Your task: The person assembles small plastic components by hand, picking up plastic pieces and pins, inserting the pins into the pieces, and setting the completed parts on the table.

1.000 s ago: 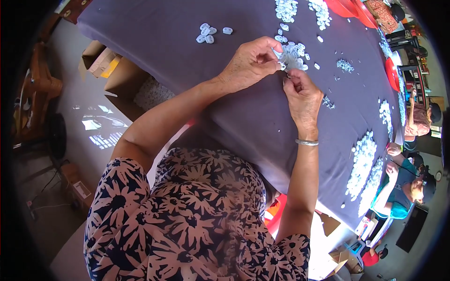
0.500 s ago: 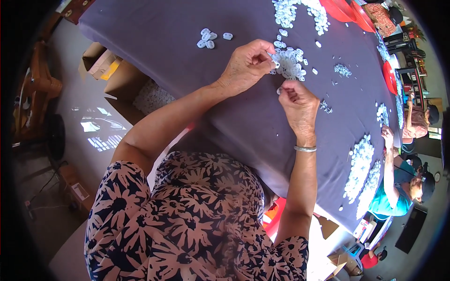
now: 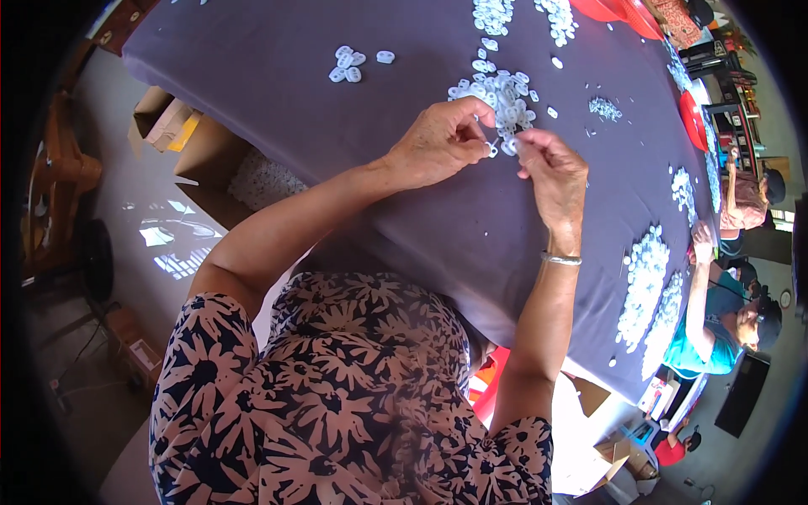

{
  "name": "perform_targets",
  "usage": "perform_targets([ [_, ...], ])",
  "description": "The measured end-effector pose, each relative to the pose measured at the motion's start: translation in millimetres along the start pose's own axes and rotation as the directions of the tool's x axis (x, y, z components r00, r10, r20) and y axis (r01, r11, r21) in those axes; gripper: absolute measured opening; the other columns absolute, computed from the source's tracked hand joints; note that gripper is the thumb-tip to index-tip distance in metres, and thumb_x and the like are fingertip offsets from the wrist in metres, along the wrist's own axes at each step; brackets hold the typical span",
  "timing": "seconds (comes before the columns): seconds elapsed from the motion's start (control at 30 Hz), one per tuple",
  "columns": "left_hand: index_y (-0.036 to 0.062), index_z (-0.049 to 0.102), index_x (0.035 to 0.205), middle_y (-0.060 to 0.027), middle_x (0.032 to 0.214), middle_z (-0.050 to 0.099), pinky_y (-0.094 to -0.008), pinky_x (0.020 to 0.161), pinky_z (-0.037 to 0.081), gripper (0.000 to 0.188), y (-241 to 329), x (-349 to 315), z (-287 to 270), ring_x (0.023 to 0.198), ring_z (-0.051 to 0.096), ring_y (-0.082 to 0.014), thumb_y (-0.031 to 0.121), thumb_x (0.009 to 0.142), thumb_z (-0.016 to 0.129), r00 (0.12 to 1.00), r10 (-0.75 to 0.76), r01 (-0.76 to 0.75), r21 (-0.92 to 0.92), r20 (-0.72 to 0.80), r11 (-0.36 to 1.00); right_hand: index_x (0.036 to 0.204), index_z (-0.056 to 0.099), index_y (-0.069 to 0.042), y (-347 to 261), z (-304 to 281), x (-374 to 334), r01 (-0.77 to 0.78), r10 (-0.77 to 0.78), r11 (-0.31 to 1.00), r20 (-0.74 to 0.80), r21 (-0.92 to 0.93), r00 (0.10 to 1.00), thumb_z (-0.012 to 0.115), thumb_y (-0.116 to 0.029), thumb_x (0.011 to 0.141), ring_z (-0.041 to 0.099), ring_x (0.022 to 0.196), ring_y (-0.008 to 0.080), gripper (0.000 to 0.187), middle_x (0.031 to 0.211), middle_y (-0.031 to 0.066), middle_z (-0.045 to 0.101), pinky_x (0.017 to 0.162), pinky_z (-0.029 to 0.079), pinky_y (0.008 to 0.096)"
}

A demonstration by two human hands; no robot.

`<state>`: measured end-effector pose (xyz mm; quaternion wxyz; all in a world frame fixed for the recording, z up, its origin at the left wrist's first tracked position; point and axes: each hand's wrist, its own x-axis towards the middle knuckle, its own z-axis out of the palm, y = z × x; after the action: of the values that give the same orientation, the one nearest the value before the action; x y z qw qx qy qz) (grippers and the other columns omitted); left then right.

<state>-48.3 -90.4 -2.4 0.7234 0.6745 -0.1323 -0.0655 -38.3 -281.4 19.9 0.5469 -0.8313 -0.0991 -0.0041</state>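
My left hand pinches a small white plastic piece between thumb and forefinger, with a thin pin-like bit at its top. Close by on the right, my right hand has its thumb and fingertips closed at another small white oval piece. The two pieces are near each other, just in front of a loose pile of white oval plastic pieces on the dark cloth. A few more such pieces lie in a group to the left, with a single one beside them.
A dark cloth covers the table. Small metal bits lie right of the pile. Larger heaps of white pieces spread at the right, near a co-worker's hand. Red trays stand far back; an open cardboard box sits at the left.
My right hand has moved up toward the pile's near edge, its fingertips now at a white oval piece. My left hand has come lower with its piece. The whole view has shifted slightly.
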Motion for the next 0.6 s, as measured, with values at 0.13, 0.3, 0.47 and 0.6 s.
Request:
perform_targets([
  [0.13, 0.0053, 0.05, 0.108, 0.0005, 0.073, 0.056, -0.0206, 0.053, 0.04, 0.029, -8, -2, 4, 0.064, 0.051, -0.0047, 0.001, 0.082, 0.061, 0.996, 0.036, -0.038, 0.03, 0.078, 0.999, 0.094, 0.067, -0.001, -8, 4, -1, -0.064, 0.074, 0.959, -0.025, 0.278, 0.997, 0.063, -0.005, 0.085, 0.055, 0.065, 0.0067, 0.011, 0.084, 0.0029, 0.065, 0.057, 0.048, 0.0203],
  [0.3, 0.0051, 0.048, 0.11, 0.0001, 0.074, 0.056, -0.0214, 0.056, 0.041, 0.031, -9, -1, 5, 0.066, 0.051, -0.0054, 0.001, 0.082, 0.06, 0.995, 0.063, -0.067, 0.057, 0.08, 0.996, 0.094, 0.068, -0.001, -7, 7, -2, -0.046, 0.048, 0.971, -0.003, 0.234, 0.999, 0.063, -0.005, 0.085, 0.056, 0.064, 0.0056, 0.011, 0.083, 0.0017, 0.065, 0.056, 0.048, 0.0197],
  [0.47, 0.005, 0.048, 0.111, -0.0002, 0.074, 0.057, -0.0216, 0.057, 0.041, 0.032, -5, -3, 4, 0.067, 0.05, -0.0054, 0.0, 0.081, 0.06, 0.996, 0.035, -0.04, 0.059, 0.084, 0.997, 0.094, 0.068, -0.001, -7, 8, -3, -0.035, 0.036, 0.977, -0.002, 0.21, 0.999, 0.063, -0.005, 0.085, 0.056, 0.063, 0.0051, 0.011, 0.081, 0.0011, 0.064, 0.056, 0.047, 0.0191],
  [0.6, 0.0048, 0.048, 0.111, -0.0004, 0.075, 0.057, -0.0219, 0.058, 0.042, 0.033, -6, -2, 4, 0.068, 0.051, -0.0053, 0.0, 0.081, 0.06, 0.995, 0.037, -0.044, 0.078, 0.088, 0.996, 0.093, 0.068, -0.001, -9, 9, -3, -0.024, 0.024, 0.98, 0.003, 0.199, 1.0, 0.063, -0.004, 0.085, 0.055, 0.062, 0.0055, 0.01, 0.078, 0.0004, 0.063, 0.056, 0.046, 0.0191],
])
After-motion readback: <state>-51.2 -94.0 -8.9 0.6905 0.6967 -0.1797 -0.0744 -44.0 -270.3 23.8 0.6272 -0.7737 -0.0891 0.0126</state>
